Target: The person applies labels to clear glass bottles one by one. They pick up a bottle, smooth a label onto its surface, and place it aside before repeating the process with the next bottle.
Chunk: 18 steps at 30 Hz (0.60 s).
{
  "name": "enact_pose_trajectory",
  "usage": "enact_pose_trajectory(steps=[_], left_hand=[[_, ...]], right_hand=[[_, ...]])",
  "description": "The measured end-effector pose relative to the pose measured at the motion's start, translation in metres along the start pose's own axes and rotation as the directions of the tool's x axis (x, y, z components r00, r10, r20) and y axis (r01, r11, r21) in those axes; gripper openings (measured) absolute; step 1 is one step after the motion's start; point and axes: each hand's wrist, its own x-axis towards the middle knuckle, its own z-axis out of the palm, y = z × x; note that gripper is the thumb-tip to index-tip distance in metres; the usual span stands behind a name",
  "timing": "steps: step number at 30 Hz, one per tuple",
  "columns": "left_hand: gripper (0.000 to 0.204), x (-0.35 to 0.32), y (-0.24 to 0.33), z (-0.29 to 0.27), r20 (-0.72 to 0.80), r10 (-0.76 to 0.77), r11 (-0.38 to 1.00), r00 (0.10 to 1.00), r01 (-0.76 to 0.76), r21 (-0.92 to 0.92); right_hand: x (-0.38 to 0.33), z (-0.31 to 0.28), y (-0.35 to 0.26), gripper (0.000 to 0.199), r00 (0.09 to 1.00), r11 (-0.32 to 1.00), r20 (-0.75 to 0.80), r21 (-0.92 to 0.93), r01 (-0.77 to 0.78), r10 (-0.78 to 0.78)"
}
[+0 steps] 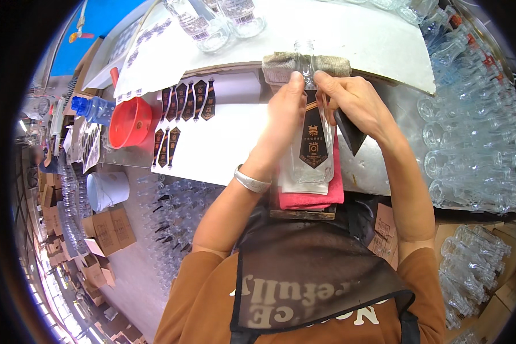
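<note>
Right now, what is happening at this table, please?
A person is working on a clear glass bottle that lies on a pink cloth. The left hand and the right hand both pinch near the bottle's neck, where a dark label with gold trim sits on the glass. More dark labels wait on a white sheet to the left, beside a red funnel. Many empty bottles lie at the right.

The single head camera looks steeply down from above the person's chest, close over the white worktable (229, 143), its fisheye rim bending the table's edges.
</note>
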Motion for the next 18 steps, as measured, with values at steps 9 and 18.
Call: enact_pose_trajectory(steps=[9,18], left_hand=[[0.06,-0.008,0.009,0.0,0.049,0.039,0.99,0.998,-0.045,0.133],[0.054,-0.007,0.006,0.004,0.091,0.166,0.985,0.982,-0.17,0.038]], right_hand=[[0.004,-0.003,-0.008,0.065,0.999,0.991,0.038,-0.133,-0.021,0.026],[0.0,0.001,0.004,0.064,0.994,0.992,0.056,0.096,0.083,-0.089]])
